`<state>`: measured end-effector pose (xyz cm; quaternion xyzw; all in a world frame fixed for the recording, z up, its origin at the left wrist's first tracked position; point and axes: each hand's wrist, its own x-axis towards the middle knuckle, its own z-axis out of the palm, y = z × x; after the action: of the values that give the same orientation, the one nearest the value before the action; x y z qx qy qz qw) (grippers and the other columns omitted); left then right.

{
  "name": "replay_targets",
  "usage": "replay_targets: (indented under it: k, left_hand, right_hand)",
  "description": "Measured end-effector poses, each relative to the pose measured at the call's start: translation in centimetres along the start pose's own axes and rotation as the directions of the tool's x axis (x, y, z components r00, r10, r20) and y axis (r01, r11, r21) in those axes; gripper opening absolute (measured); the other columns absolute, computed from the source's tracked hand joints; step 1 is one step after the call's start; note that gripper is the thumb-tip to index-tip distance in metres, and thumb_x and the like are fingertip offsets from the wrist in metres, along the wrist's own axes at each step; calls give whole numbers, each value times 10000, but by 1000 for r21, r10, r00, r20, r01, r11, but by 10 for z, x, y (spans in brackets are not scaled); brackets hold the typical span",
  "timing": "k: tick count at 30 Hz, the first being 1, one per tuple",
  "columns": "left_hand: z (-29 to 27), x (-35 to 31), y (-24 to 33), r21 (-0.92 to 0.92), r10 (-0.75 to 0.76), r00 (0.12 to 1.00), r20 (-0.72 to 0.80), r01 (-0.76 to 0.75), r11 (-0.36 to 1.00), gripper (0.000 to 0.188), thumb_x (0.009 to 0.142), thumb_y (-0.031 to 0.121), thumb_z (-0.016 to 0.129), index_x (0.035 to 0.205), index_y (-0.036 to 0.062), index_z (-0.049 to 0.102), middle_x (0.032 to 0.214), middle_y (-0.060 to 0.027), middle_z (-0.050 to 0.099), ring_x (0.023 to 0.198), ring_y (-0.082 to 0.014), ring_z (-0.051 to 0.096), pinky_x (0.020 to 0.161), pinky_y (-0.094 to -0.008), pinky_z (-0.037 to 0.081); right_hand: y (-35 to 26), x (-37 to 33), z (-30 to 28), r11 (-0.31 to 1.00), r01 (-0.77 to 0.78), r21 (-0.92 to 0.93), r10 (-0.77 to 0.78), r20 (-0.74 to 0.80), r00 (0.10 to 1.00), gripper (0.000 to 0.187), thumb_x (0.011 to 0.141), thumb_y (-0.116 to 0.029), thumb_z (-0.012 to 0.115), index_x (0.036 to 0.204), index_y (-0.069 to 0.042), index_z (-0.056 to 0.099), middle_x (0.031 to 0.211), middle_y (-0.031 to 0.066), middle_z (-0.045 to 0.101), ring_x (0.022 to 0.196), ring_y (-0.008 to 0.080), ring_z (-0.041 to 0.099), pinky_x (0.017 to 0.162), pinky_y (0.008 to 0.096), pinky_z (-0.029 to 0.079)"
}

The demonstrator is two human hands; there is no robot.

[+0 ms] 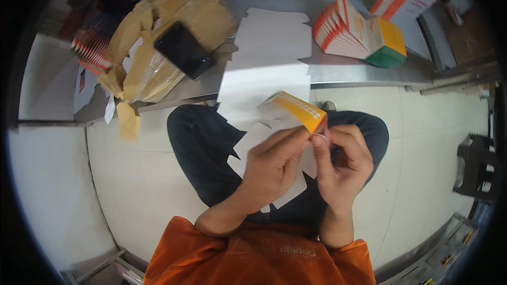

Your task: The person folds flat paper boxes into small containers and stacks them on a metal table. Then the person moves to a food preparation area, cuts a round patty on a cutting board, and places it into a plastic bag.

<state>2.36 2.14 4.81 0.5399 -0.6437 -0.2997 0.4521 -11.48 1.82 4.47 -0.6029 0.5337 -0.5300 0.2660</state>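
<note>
Both my hands are closed on a small yellow-orange folding carton (302, 112), held above my lap. My left hand (272, 169) grips its near end from the left. My right hand (344, 161) pinches the near right corner with thumb and fingers. The carton's white inner face shows toward its far left end. Under it, flat white cardboard blanks (274, 34) reach from the metal table down over its edge. Another white blank (291, 195) lies across my lap, partly covered by my hands.
On the metal table (364, 74), a black phone (183, 50) rests on crumpled brown wrapping paper (200, 5). Fanned orange-and-white folded cartons (338, 29) and a yellow-green carton (390, 42) stand at right. A dark plastic stool (475, 166) is on the floor.
</note>
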Motion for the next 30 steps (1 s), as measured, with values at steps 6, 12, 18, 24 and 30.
replay_targets:
  k: [6, 12, 18, 24, 30]
  left_hand:
    - [-4, -2, -11, -208, -60, 997, 41, 67, 976, 212, 902, 71, 738, 1109, 29, 724, 992, -142, 752, 870, -242, 739, 767, -302, 561]
    - [-10, 5, -19, -246, 10, 998, 55, 4, 969, 174, 930, 100, 717, 1081, 18, 690, 986, -142, 714, 879, -290, 706, 771, -326, 543]
    - [-11, 6, -17, -304, 14, 995, 102, 18, 952, 181, 952, 109, 688, 1105, 14, 663, 981, -132, 693, 875, -305, 687, 782, -344, 538]
    - [-13, 5, -14, -388, 139, 961, 239, -37, 921, 210, 908, 116, 742, 1082, 28, 662, 1088, -91, 631, 918, -298, 667, 781, -360, 542]
    - [5, 6, -20, -249, 79, 997, -22, -82, 965, 271, 881, 51, 753, 1135, -11, 682, 1083, -121, 674, 960, -216, 683, 761, -312, 562]
  right_hand:
    - [0, -5, -2, 998, -58, 7, 58, 44, 997, 89, 851, 27, 758, 928, 46, 718, 886, 144, 706, 782, 198, 670, 723, 277, 513]
    - [0, 5, -18, 998, -33, -44, 45, 285, 957, 119, 886, -33, 732, 974, 46, 735, 922, 156, 728, 819, 236, 705, 763, 292, 525]
    - [2, 6, -13, 999, -39, 32, 31, 208, 978, 102, 863, -11, 759, 945, 41, 727, 893, 142, 723, 788, 214, 684, 754, 288, 515]
    - [17, -9, -16, 963, -167, 210, 130, 177, 976, 174, 798, -11, 836, 884, 4, 686, 838, 79, 683, 787, 154, 629, 777, 272, 491]
    - [30, -20, 6, 885, -212, 414, 147, 183, 972, 508, 886, -146, 803, 1278, -6, 512, 1141, 129, 615, 1087, 205, 601, 941, 347, 483]
